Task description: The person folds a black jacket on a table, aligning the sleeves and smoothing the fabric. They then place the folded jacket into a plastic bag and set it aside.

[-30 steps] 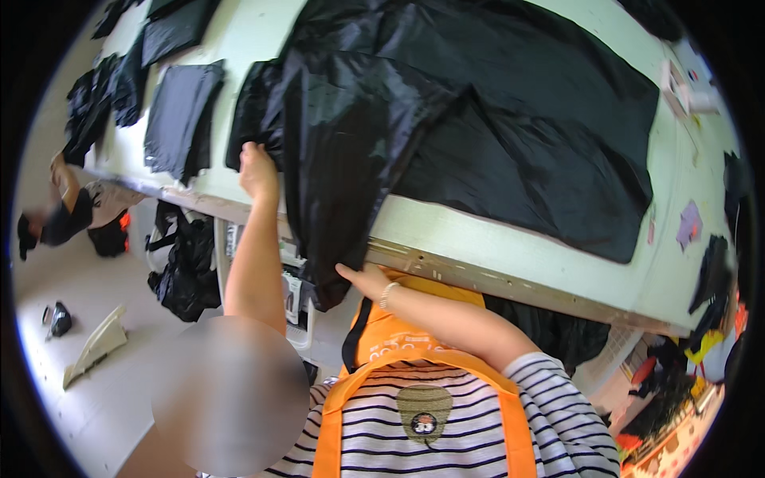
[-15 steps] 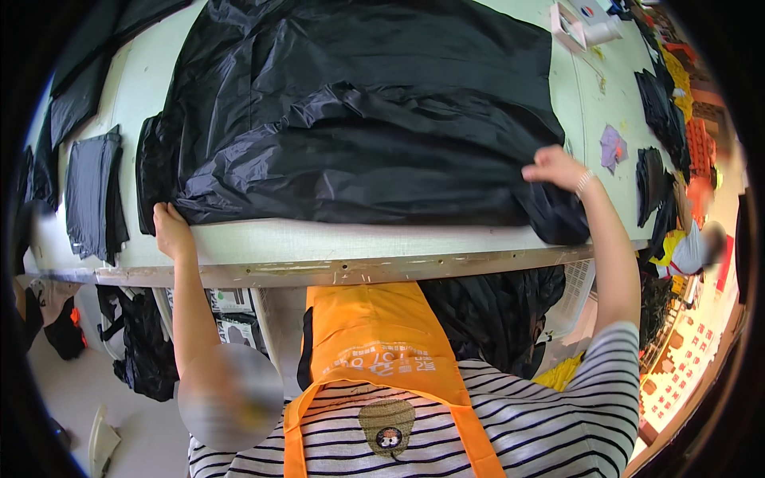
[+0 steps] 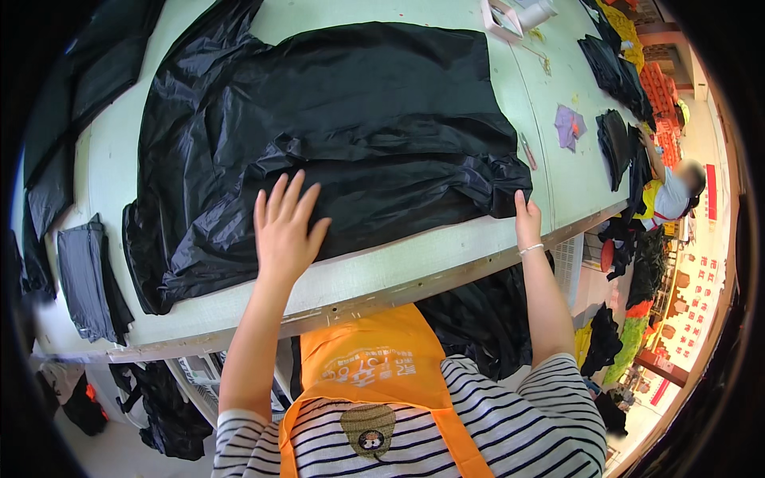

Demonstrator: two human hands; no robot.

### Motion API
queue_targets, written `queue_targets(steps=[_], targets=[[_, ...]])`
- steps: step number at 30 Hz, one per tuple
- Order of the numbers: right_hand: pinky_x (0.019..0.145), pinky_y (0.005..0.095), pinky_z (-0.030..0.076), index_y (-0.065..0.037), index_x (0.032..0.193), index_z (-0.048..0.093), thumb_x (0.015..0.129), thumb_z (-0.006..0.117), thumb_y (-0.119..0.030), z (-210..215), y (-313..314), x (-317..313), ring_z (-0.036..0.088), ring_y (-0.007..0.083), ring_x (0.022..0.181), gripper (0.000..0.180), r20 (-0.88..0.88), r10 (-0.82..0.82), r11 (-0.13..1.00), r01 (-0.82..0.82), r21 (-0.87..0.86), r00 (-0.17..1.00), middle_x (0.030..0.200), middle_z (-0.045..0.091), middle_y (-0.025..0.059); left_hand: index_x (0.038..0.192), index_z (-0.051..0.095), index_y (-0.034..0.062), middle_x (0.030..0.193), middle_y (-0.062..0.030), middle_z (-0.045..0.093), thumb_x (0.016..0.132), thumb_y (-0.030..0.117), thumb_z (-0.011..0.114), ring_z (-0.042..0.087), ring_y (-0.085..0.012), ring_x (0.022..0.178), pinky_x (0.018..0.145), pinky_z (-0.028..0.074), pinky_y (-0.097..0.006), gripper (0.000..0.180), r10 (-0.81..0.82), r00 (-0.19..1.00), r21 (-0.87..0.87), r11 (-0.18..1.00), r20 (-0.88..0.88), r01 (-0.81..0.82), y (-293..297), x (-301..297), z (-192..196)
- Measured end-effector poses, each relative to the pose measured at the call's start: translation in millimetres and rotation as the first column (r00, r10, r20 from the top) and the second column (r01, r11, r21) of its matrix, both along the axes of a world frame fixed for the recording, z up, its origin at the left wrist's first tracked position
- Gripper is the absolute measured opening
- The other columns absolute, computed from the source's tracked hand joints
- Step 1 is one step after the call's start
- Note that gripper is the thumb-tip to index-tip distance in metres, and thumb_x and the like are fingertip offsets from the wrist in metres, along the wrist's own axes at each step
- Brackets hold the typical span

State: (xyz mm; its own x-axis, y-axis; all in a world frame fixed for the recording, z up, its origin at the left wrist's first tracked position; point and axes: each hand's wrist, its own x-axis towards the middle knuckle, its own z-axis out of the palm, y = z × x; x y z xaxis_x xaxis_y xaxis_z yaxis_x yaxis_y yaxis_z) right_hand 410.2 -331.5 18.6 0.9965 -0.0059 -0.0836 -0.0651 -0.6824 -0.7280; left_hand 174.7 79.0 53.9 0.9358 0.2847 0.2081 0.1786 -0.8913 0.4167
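A large sheet of shiny black fabric (image 3: pixel 343 119) lies spread over a pale green cutting table (image 3: pixel 414 259), folded along its near edge. My left hand (image 3: pixel 285 227) rests flat on the fabric near that front fold, fingers spread. My right hand (image 3: pixel 526 219) touches the fabric's right front corner at the table edge, with a thin bracelet on the wrist. I wear an orange apron over a striped shirt.
A folded grey piece (image 3: pixel 84 279) and more black pieces (image 3: pixel 48 187) lie at the table's left. Small black stacks (image 3: pixel 613 135), a purple scrap (image 3: pixel 568 126) and a white tray (image 3: pixel 502 17) sit at the right. Another person (image 3: pixel 673 191) works at the far right. Black cloth hangs under the table.
My left hand has moved from the table's left edge onto the fabric's front fold. My right hand has slid along the right corner; the fabric lies flatter.
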Motion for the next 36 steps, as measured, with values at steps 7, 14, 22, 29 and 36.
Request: queue_targets(steps=[7, 14, 22, 29, 36], targets=[[0.072, 0.0464, 0.046, 0.001, 0.107, 0.061, 0.095, 0.046, -0.036, 72, 70, 70, 0.057, 0.0448, 0.086, 0.041, 0.157, 0.24, 0.842, -0.125, -0.524, 0.958, 0.089, 0.062, 0.0261, 0.145, 0.034, 0.0201, 0.154, -0.0082, 0.021, 0.07, 0.065, 0.064, 0.016, -0.0344, 0.141, 0.109, 0.016, -0.058, 0.092, 0.229, 0.919, 0.228, 0.961, -0.322, -0.159, 41, 44, -63], [0.099, 0.0433, 0.038, -0.009, 0.123, 0.058, 0.089, 0.057, -0.029, 48, 111, 89, 0.047, 0.0322, 0.122, 0.039, 0.563, 0.58, 0.814, -0.414, -0.407, 0.588, 0.13, 0.053, 0.0125, 0.144, 0.034, 0.0177, 0.152, -0.0121, 0.023, 0.067, 0.066, 0.065, 0.016, -0.0352, 0.141, 0.11, 0.014, -0.057, 0.096, 0.261, 0.894, 0.249, 0.952, -0.365, -0.176, 43, 47, -67], [0.074, 0.0417, 0.047, -0.005, 0.069, 0.065, 0.079, 0.068, -0.025, 48, 210, 132, 0.063, 0.0326, 0.071, 0.022, 0.183, 0.835, 0.544, -0.732, -0.411, 0.518, 0.067, 0.064, 0.0124, 0.115, 0.063, 0.0049, 0.117, -0.0179, 0.061, 0.069, 0.043, 0.076, 0.054, -0.0335, 0.115, 0.097, 0.041, -0.039, 0.06, 0.301, 0.943, -0.219, 0.92, -0.141, -0.326, 111, 54, -27], [0.101, 0.0387, 0.039, -0.012, 0.126, 0.054, 0.082, 0.065, -0.013, -9, 332, 279, 0.05, 0.0301, 0.117, 0.045, 0.199, 0.897, 0.409, -0.571, -0.712, 0.395, 0.129, 0.052, 0.0117, 0.133, 0.044, 0.0045, 0.123, -0.023, 0.055, 0.063, 0.06, 0.076, 0.052, -0.0356, 0.117, 0.098, 0.041, -0.038, 0.095, 0.736, 0.669, 0.26, 0.67, -0.103, -0.696, 334, 106, -53], [0.084, 0.0386, 0.046, -0.009, 0.104, 0.059, 0.082, 0.066, -0.019, -18, 337, 291, 0.058, 0.0303, 0.099, 0.025, -0.01, 0.843, 0.432, -0.689, -0.583, 0.538, 0.099, 0.063, 0.0125, 0.112, 0.059, -0.0013, 0.107, -0.0264, 0.062, 0.057, 0.061, 0.078, 0.06, -0.0378, 0.102, 0.086, 0.048, -0.042, 0.085, 0.568, 0.64, 0.175, 0.802, -0.518, -0.571, 408, 130, -76]])
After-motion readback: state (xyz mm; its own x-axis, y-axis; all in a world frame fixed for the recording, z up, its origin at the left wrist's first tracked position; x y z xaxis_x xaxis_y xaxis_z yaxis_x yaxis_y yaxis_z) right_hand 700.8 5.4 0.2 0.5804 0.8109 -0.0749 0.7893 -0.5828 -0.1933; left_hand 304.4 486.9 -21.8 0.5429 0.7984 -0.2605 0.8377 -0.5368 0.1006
